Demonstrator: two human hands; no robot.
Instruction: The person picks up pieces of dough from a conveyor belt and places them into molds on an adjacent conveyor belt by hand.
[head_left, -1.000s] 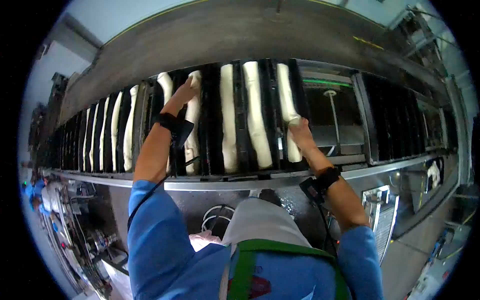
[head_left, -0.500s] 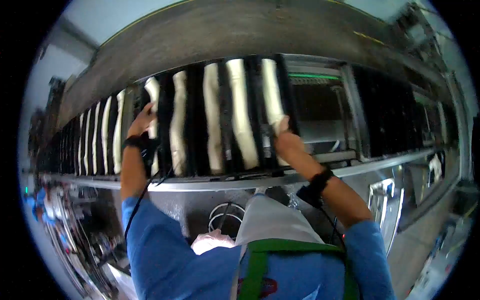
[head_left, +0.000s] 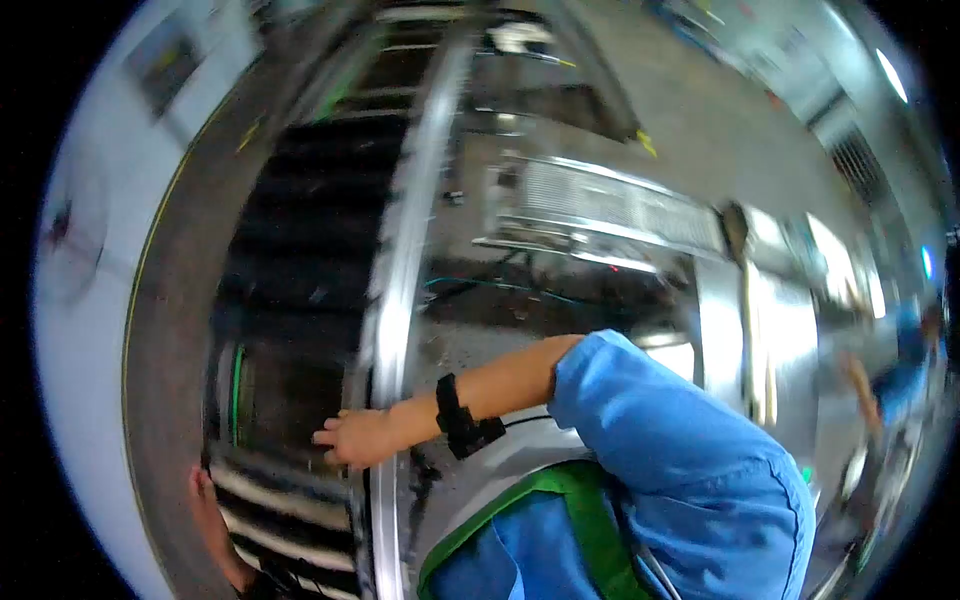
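Pale cream strips (head_left: 283, 503), long, narrow and blurred in outline, lie parallel across the black conveyor (head_left: 300, 240), separated by dark bands. My left hand (head_left: 206, 495) is beside their far ends; I cannot tell whether its fingers are open or closed. My right hand (head_left: 362, 438), fingers loosely bent and parted, hangs near the metal rail (head_left: 415, 250).

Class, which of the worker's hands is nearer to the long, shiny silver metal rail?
Right. The right hand is just past the rail, its wrist overlapping it in view; the left hand is farther off, by the opposite edge of the black-slatted frame.
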